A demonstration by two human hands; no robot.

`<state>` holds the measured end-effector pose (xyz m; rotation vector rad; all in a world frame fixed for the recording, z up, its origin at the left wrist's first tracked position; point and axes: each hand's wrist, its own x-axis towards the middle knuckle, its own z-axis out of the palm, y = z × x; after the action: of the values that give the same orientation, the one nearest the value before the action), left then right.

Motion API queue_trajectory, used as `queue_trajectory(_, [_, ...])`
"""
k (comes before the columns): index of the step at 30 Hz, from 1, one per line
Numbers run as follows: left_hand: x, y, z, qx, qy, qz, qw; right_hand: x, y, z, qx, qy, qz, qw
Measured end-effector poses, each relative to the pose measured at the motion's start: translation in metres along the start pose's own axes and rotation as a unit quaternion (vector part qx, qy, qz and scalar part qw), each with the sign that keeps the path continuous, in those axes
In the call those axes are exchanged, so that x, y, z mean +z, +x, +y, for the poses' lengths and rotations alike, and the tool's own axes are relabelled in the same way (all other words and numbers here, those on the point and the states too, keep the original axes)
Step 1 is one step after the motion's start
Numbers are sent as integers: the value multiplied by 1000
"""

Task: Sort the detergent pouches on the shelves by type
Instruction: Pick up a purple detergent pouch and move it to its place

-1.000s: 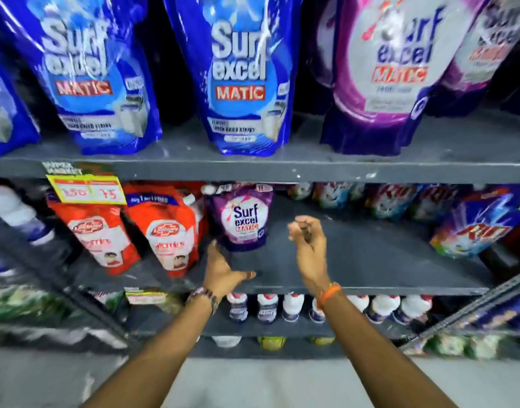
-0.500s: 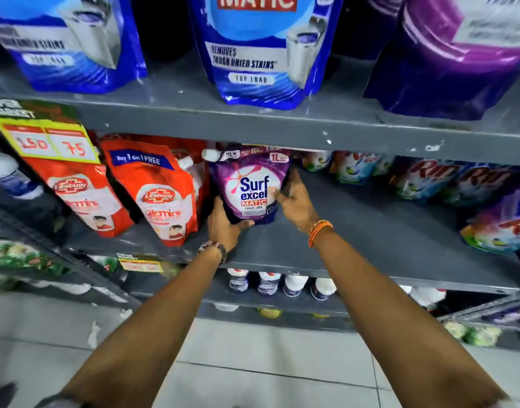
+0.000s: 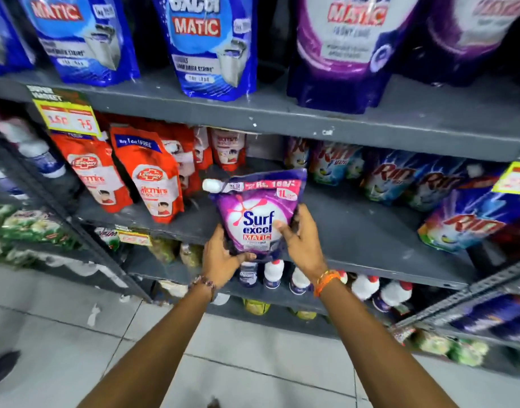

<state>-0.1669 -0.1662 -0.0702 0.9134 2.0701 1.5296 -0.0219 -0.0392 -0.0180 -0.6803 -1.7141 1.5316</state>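
Observation:
A small purple Surf Excel Matic pouch with a white cap is held in front of the middle shelf, clear of its edge. My left hand grips its lower left corner and my right hand grips its right side. On the top shelf stand large blue Surf Excel Matic pouches to the left and large purple ones to the right.
Red Lifebuoy refill pouches fill the left of the middle shelf, Rin pouches its right and back. White-capped bottles line the lower shelf. A yellow price tag hangs at upper left. Tiled floor lies below.
Both hands reached to the small purple pouch on the middle shelf, took hold of it, and have pulled it forward off the shelf toward me.

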Motion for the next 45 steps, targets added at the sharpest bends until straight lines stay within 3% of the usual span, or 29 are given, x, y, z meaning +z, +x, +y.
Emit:
queue_trajectory(3, [9,-41,26,33,8,-8,999,-27,-44,-24,-37,15,9,999])
queue_trajectory(9, [41,-94,138,167,12,-34,985,-106,-92,-125,-125,19,57,990])
queue_trajectory(12, [58,-103,196,231,4,-22,973,-142,-91,-182,-173,14,82,981])
queue_trajectory(18, [85,-83,313,283,-4,-31,958,-202,-60,-278,-239,40,124,962])
queue_trajectory(26, [130,-18,402,239,46,-34,969,-252,13,-329,-196,41,155,967])
queue_trajectory(36, [155,33,410,176,60,-72,980,-270,73,-314,-174,-27,201,964])
queue_trajectory(45, [155,36,409,158,68,-84,981,-272,76,-315,-149,32,167,974])
